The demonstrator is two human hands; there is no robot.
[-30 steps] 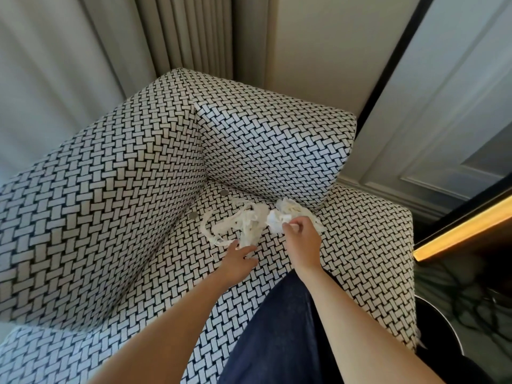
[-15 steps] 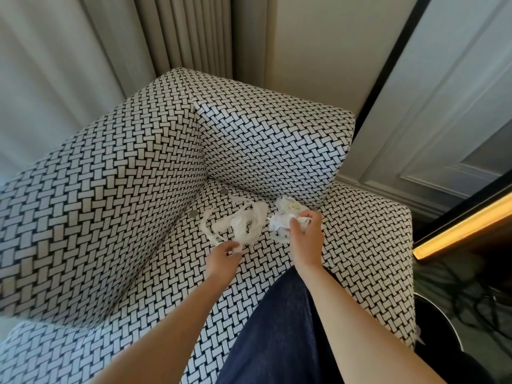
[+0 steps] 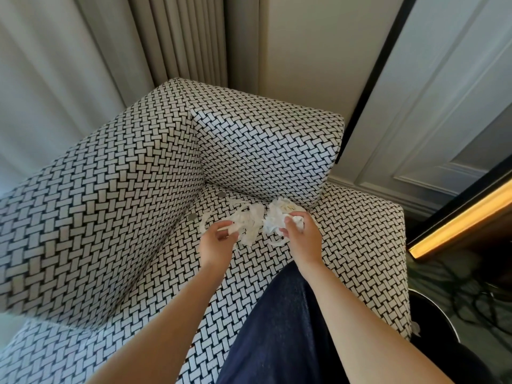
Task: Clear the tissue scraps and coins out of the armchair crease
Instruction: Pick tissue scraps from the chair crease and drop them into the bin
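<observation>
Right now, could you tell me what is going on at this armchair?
A person is clearing the patterned armchair seat. Their left hand pinches tissue strips, while the right hand has a grip on a crumpled tissue wad. Two coins lie untouched near the crease, beyond the tissue.

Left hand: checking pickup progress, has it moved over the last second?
Yes. The left hand has shifted left and deeper into the seat, nearer the coin at the crease, pinching a tissue strip.
</observation>
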